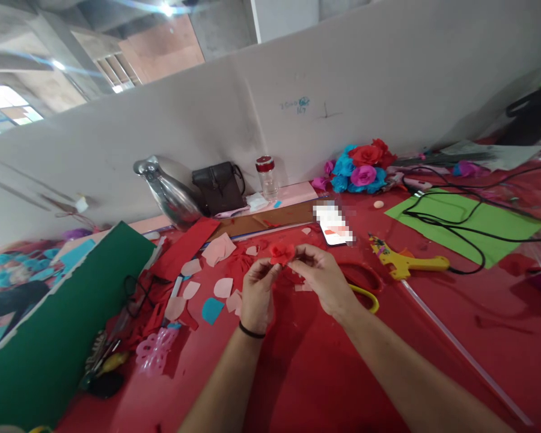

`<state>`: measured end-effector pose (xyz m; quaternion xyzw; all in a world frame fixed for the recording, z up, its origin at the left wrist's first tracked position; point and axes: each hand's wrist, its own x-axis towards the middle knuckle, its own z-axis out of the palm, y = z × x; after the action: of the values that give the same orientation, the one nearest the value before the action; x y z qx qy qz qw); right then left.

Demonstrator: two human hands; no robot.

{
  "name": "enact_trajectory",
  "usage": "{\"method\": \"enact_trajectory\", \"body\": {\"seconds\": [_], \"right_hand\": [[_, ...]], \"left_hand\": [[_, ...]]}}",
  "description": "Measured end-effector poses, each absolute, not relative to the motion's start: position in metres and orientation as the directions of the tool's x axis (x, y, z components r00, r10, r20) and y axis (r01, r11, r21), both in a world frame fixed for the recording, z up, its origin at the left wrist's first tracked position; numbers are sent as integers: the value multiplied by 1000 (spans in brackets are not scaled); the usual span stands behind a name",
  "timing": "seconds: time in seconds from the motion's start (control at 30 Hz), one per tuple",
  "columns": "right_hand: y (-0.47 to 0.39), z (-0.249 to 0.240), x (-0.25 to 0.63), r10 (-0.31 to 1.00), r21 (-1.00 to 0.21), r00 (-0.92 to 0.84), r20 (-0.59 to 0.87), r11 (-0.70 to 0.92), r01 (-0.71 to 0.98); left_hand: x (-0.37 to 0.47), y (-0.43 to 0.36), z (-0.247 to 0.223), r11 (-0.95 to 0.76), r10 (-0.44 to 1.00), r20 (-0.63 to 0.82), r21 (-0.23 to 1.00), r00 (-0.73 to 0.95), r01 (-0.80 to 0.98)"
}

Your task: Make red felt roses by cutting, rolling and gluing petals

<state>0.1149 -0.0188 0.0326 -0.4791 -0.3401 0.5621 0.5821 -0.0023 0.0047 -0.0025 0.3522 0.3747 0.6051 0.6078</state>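
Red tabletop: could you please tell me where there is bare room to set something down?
The red tabletop is bare near the front edge, between the forearms and the clear rod. Left of the left hand, cut petals and tools crowd it; cables cross the green sheet.

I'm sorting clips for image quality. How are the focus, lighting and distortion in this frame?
Head view: both hands and the red paper flower are fairly sharp; left edge smeared by blur; ceiling lights flare; the partition wall bows from wide-angle distortion; the phone screen is pixelated.
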Motion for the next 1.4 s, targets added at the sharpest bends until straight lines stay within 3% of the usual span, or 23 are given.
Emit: {"method": "enact_trajectory", "body": {"seconds": [0.97,1.2,1.4], "right_hand": [[-22,31,113,997,-981,73,36,49,-188],[-25,41,114,999,-948,21,-50,-40,-316],[-24,37,115,994,-945,29,-109,-94,-312]], "left_hand": [[-3,2,4,12,1000,-11,855,5,-518],[-7,6,0,11,999,13,875,46,-484],[-7,4,-1,52,997,-20,881,74,-470]]}}
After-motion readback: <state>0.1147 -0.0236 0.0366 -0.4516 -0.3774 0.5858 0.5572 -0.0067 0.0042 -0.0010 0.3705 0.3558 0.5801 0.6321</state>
